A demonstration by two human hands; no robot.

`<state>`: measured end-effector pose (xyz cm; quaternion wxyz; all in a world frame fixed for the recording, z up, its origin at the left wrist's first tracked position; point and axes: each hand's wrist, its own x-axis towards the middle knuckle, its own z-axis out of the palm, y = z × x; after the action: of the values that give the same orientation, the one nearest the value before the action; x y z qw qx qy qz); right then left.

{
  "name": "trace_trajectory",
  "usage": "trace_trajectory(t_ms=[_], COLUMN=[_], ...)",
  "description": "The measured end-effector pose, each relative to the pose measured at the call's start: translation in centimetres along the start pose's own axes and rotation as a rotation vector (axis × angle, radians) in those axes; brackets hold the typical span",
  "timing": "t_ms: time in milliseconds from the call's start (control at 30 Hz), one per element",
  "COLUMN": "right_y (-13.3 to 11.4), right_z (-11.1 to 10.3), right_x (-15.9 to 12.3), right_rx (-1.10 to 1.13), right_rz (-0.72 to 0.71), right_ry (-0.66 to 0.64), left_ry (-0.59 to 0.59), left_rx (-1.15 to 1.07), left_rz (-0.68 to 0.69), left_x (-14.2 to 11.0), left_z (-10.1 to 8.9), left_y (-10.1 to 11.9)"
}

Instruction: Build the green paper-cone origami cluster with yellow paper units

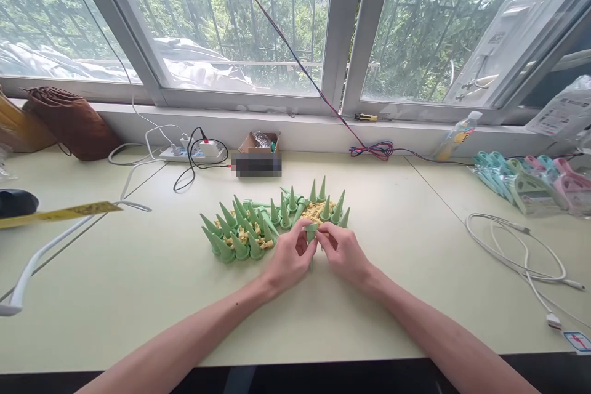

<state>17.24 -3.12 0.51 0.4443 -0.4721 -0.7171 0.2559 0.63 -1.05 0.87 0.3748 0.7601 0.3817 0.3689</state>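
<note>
My left hand [294,252] is closed around a green plastic watering spike [311,233], its wide end up and its tip pointing down. My right hand [342,251] pinches right beside the wide end of that spike; whatever lies between its fingertips is too small to make out. To the left of my hands stand several green spikes [225,251] on their wide ends, with yellow valve-like pieces [242,235] among them. Just beyond my fingers lies a pile of small yellow parts [315,210], ringed by more green spikes [338,206].
A power strip [178,154] with cables, a small cardboard box [261,143] and a blurred dark object [257,164] sit at the back. On the right are a bottle [457,135], packs of pastel clips [530,181] and a white cable [517,252]. A brown pouch [69,123] stands left.
</note>
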Motion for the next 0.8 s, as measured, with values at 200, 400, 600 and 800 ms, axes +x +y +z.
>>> trace_trajectory(t_ms=[200,400,600,800], right_y=[0.11,-0.03,-0.02,-0.03], right_z=[-0.14,-0.15,-0.14,-0.34], right_x=[-0.1,-0.02,-0.03,-0.05], right_rx=[-0.02,-0.037,-0.053,-0.024], right_rz=[0.014,0.004,-0.011,-0.005], right_ry=[-0.047,-0.056,-0.041,-0.046], left_ry=[-0.018,-0.034,-0.031,-0.029], left_rx=[0.005,0.004,-0.005,0.011], left_rz=[-0.01,-0.018,-0.014,0.012], left_x=[0.06,-0.02,-0.03,-0.07], left_z=[0.0,-0.1,-0.15,-0.18], left_y=[-0.25,-0.31,-0.19,-0.22])
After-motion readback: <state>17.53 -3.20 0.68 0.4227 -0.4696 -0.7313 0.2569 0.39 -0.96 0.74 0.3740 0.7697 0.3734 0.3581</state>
